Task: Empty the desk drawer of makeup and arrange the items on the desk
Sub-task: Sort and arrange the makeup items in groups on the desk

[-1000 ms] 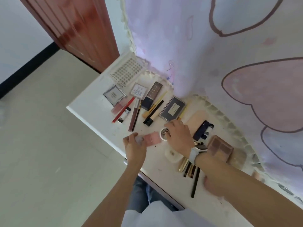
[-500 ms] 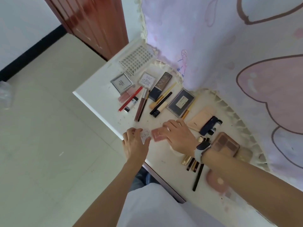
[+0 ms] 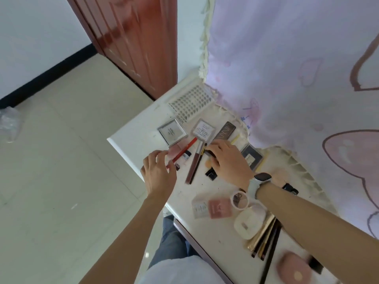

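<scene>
Makeup lies spread over the white desk [image 3: 131, 144]. My left hand [image 3: 159, 174] pinches the lower end of a red pencil [image 3: 184, 150], which lies slanted below a silver compact [image 3: 172, 132]. My right hand [image 3: 228, 160], with a watch on its wrist, curls its fingertips round a black pencil [image 3: 210, 153] beside a dark red gloss tube [image 3: 193, 166] and a thin brush [image 3: 202, 153]. Nearer the front edge lie a clear sachet [image 3: 200, 207], a pink compact [image 3: 219, 208], a round clear pot [image 3: 239, 199] and a white compact [image 3: 249, 222], all untouched.
A lash tray [image 3: 190, 103], a white square case [image 3: 204, 128] and a dark palette [image 3: 225, 131] line the back by the pink curtain [image 3: 287, 68]. Brushes and pens [image 3: 264, 238] and a pink pouch [image 3: 295, 271] lie at right. A red-brown door [image 3: 131, 37] stands behind.
Both hands let go of the sachet and pink compact near the front edge and moved back left to the pencils. The view swung left.
</scene>
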{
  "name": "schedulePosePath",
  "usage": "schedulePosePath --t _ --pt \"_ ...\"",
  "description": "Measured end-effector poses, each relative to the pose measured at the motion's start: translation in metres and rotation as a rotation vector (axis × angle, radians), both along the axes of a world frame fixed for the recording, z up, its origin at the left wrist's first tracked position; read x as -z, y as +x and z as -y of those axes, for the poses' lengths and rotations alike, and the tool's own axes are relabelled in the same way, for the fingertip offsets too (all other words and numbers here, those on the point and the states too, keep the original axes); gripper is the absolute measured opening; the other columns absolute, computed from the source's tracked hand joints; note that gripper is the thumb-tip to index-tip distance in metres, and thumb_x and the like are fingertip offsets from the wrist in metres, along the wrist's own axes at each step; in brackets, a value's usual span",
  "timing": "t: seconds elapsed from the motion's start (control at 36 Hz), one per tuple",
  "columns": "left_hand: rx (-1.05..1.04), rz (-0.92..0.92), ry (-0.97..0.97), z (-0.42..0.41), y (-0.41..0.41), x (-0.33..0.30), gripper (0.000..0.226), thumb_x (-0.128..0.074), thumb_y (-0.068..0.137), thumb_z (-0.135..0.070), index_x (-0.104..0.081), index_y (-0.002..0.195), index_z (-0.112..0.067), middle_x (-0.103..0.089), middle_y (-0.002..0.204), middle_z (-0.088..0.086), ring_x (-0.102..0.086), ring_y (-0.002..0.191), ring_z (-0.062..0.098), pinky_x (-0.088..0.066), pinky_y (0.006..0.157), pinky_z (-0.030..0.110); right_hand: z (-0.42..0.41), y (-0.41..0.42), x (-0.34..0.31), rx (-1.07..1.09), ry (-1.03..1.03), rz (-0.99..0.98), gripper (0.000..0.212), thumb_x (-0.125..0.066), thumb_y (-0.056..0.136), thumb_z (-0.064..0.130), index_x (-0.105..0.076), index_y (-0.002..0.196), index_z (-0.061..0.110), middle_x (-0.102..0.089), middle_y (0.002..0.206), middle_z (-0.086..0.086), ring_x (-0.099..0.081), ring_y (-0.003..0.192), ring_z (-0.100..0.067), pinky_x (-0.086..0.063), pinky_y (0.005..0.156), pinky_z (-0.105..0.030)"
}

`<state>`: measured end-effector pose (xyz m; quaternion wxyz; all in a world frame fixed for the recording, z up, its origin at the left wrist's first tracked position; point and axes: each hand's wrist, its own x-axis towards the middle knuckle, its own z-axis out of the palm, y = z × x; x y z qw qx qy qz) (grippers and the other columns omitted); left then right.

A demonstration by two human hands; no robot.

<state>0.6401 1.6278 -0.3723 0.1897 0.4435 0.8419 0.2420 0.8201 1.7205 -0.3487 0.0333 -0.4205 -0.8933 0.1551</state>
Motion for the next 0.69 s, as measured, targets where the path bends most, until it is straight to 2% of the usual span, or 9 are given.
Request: schedulePosePath --t 0.06,0.14,0.28,0.36,0.42,0.47,0.53,0.64,0.69 --pt "-0.032 -0.007 -0.019 -0.020 -0.023 0.001 0.035 -0.055 0.089 -0.017 -0.057 0.124 -0.015 -0.050 0.130 0.005 -0.039 0.123 0.028 -0.030 0.101 0.045 -0.027 -0.021 -0.002 0.007 -0.013 0.025 0.031 -0.058 0.082 0.007 -0.059 0.114 0.005 -0.058 0.115 -0.015 -0.055 0.106 -0.036 -0.050 0.079 -0.048" --pt "-0.032 -0.054 -0.093 -0.045 -0.055 0.005 0.043 -0.050 0.092 -0.020 -0.047 0.134 -0.017 -0.038 0.144 0.006 -0.028 0.134 0.028 -0.022 0.108 0.046 -0.067 -0.054 -0.006 -0.033 -0.039 0.132 0.042 -0.048 0.089 0.010 -0.046 0.131 0.011 -0.044 0.136 -0.010 -0.042 0.124 -0.030 -0.042 0.092 -0.041" --pt "0.086 -0.125 -0.299 -0.072 -0.096 0.022 0.056 -0.034 0.097 -0.039 -0.016 0.149 -0.027 -0.005 0.158 0.002 0.006 0.144 0.027 0.001 0.115 0.050 -0.129 -0.104 -0.002 -0.155 -0.060 0.338 0.066 -0.053 0.089 0.018 -0.020 0.146 0.017 -0.017 0.155 -0.003 -0.018 0.141 -0.022 -0.027 0.111 -0.043" --pt "0.153 -0.177 -0.379 -0.072 -0.104 0.035 0.058 -0.024 0.097 -0.048 -0.006 0.149 -0.030 0.002 0.158 0.001 0.011 0.144 0.027 0.007 0.114 0.051 -0.152 -0.125 -0.002 -0.217 -0.132 0.451 0.089 -0.063 0.085 0.030 -0.004 0.150 0.021 0.004 0.158 0.003 0.000 0.145 -0.018 -0.015 0.115 -0.044" --pt "0.176 -0.248 -0.393 -0.069 -0.104 0.042 0.058 -0.014 0.096 -0.051 -0.004 0.150 -0.030 -0.001 0.158 0.002 0.007 0.144 0.028 0.007 0.112 0.050 -0.166 -0.135 -0.001 -0.290 -0.156 0.514 0.103 -0.068 0.079 0.040 0.005 0.149 0.022 0.010 0.157 0.002 0.006 0.145 -0.019 -0.009 0.115 -0.044" --pt "0.173 -0.289 -0.407 -0.067 -0.102 0.044 0.061 -0.009 0.093 -0.052 -0.010 0.149 -0.028 -0.011 0.158 0.005 -0.004 0.144 0.030 0.004 0.111 0.051 -0.179 -0.143 0.001 -0.330 -0.197 0.601 0.112 -0.071 0.074 0.047 0.010 0.148 0.023 0.008 0.157 0.000 0.006 0.145 -0.019 -0.003 0.115 -0.047" --pt "0.165 -0.300 -0.390 -0.066 -0.101 0.045 0.061 -0.015 0.093 -0.050 -0.022 0.148 -0.024 -0.023 0.154 0.008 -0.017 0.142 0.034 -0.005 0.110 0.053 -0.186 -0.150 0.001 -0.357 -0.216 0.677 0.116 -0.073 0.070 0.051 0.007 0.148 0.021 -0.001 0.157 -0.003 0.001 0.145 -0.021 -0.001 0.114 -0.051" --pt "0.160 -0.321 -0.350 -0.067 -0.100 0.046 0.059 -0.024 0.093 -0.047 -0.033 0.144 -0.021 -0.033 0.150 0.011 -0.028 0.137 0.037 -0.012 0.109 0.055 -0.188 -0.158 -0.003 -0.434 -0.107 0.709 0.101 -0.074 0.063 0.057 -0.024 0.139 0.015 -0.033 0.138 -0.005 -0.030 0.131 -0.025 -0.014 0.110 -0.051" --pt "0.162 -0.322 -0.351 -0.067 -0.099 0.046 0.059 -0.024 0.092 -0.048 -0.033 0.144 -0.021 -0.033 0.150 0.011 -0.028 0.137 0.037 -0.012 0.109 0.056 -0.189 -0.158 -0.005 -0.436 -0.078 0.703 0.095 -0.075 0.059 0.060 -0.033 0.131 0.015 -0.038 0.130 -0.005 -0.036 0.122 -0.024 -0.025 0.106 -0.047"
